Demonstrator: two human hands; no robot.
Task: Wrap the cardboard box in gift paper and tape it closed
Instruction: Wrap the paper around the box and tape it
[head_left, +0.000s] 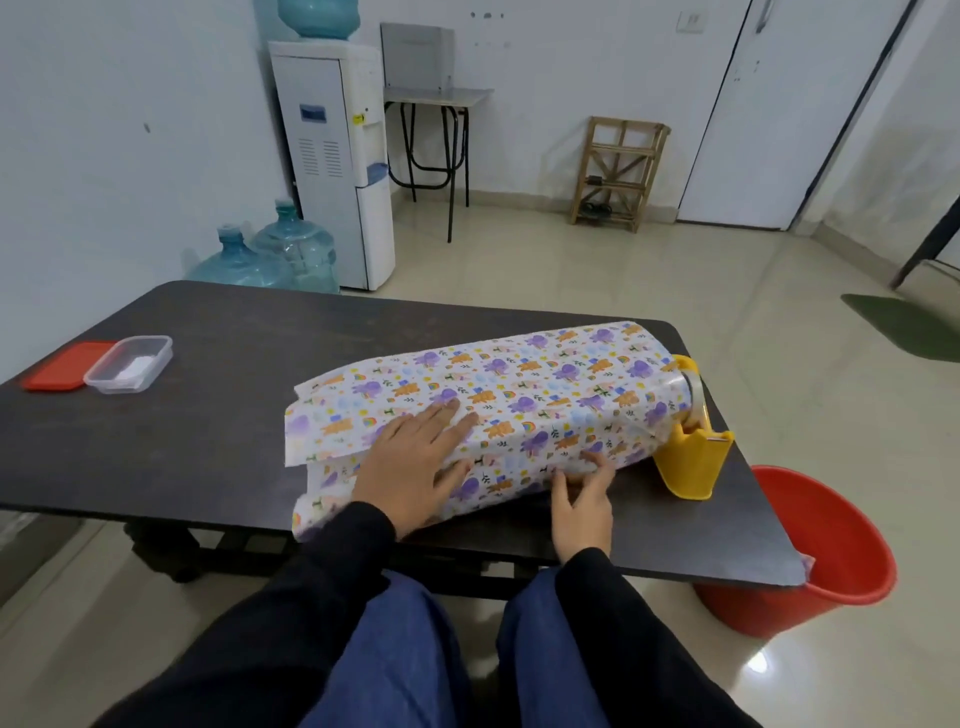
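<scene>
I see a dark table (208, 415) carrying a long bundle of patterned gift paper (545, 395) near me, a yellow tape dispenser (693, 462) against its right end, and far left a clear tub (130, 364) beside a red lid (57, 366).

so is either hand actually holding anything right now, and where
The right hand pinches the gift paper at its near lower edge. The left hand holds nothing; it only presses flat on top of the paper.

White walls, glossy beige tiled floor (597, 291); white water dispenser (337, 166), 2 blue water jugs (270, 254), wooden slatted rack (618, 171).
</scene>
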